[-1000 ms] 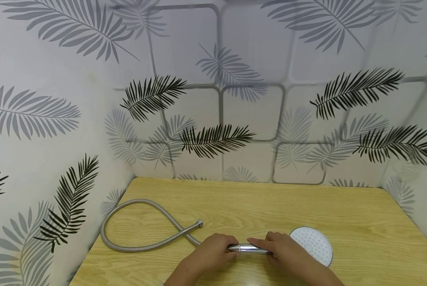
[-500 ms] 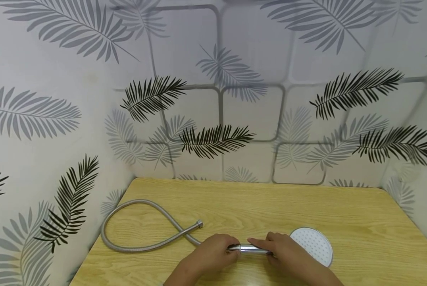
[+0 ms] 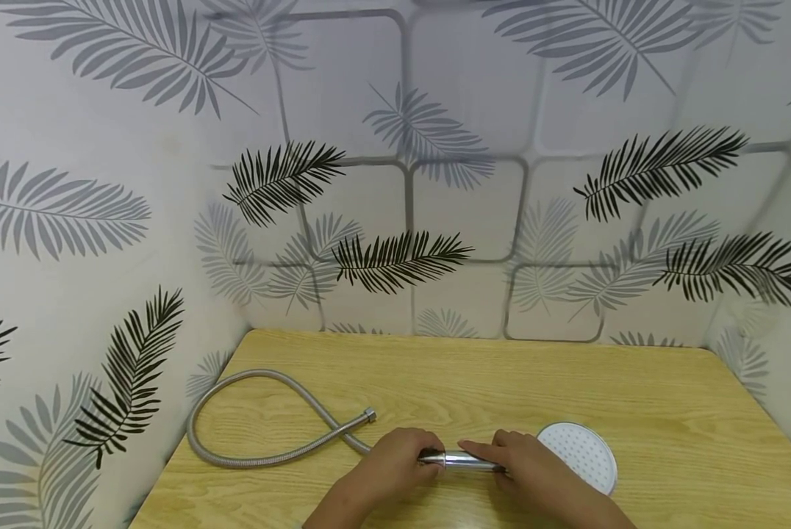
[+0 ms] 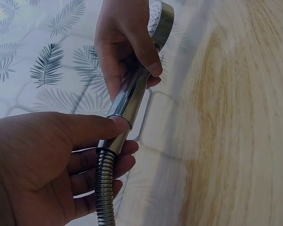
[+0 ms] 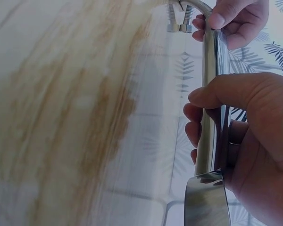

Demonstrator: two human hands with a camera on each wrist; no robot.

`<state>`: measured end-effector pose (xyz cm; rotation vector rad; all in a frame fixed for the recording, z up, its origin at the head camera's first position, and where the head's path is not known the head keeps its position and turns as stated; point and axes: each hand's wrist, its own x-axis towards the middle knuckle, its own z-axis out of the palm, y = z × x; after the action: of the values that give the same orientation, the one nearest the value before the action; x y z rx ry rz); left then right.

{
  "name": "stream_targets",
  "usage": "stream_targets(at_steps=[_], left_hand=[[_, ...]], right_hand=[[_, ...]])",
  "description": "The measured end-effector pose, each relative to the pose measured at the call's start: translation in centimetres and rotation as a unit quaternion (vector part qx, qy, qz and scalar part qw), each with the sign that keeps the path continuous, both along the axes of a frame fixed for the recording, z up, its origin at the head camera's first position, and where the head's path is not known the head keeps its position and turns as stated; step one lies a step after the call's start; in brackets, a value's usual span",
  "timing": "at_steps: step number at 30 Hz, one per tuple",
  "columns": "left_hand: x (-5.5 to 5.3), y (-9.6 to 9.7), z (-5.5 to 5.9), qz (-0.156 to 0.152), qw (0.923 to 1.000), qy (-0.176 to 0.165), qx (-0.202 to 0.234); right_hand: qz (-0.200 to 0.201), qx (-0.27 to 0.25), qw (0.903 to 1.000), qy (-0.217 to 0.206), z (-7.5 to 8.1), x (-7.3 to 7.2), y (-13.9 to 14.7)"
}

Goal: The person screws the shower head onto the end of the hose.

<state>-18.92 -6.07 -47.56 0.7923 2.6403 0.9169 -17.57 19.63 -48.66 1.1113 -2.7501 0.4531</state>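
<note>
A chrome hand shower lies across the front of the table, its round white spray face [image 3: 581,455] on the right and its handle [image 3: 464,460] pointing left. My right hand [image 3: 534,470] grips that handle, thumb and fingers wrapped round it in the right wrist view. At the handle's end, my left hand [image 3: 389,470] pinches the smooth metal connector [image 4: 114,143] of the shower hose [image 4: 105,188] between thumb and fingers. Connector and handle meet in line, with the left thumb over the seam. The left fingers partly hide this joint in the head view.
The flexible hose makes a loop on the left of the wooden table [image 3: 667,411], crossing itself near its free end with a hex nut [image 3: 369,414]. Leaf-patterned walls [image 3: 462,294] stand behind the table and on both sides.
My left hand has shifted very slightly upward at the connector, its fingers a little rolled. My right hand, the hand shower and the hose loop look unmoved.
</note>
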Motion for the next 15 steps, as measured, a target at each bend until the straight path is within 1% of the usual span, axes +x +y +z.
stream_targets(at_steps=[2, 7, 9, 12, 15], left_hand=[[-0.09, 0.0, -0.14, 0.002, 1.0, 0.007, 0.003], [-0.37, 0.04, -0.48, 0.014, 0.9992, 0.037, 0.004], [-0.41, 0.07, -0.49, 0.013, 0.999, 0.041, 0.004], [-0.37, 0.05, -0.31, 0.005, 0.9995, 0.03, 0.006], [-0.31, -0.06, -0.11, -0.003, 0.9999, 0.008, 0.011]], right_hand=[[0.001, 0.001, 1.0, -0.001, -0.01, 0.01, 0.0], [0.005, -0.001, 1.0, 0.005, 0.19, 0.07, 0.01], [0.004, -0.002, 1.0, 0.007, 0.34, 0.11, 0.0], [-0.002, 0.002, 1.0, 0.006, 0.52, 0.17, -0.03], [-0.008, 0.009, 0.9999, 0.007, 0.6, 0.22, -0.02]])
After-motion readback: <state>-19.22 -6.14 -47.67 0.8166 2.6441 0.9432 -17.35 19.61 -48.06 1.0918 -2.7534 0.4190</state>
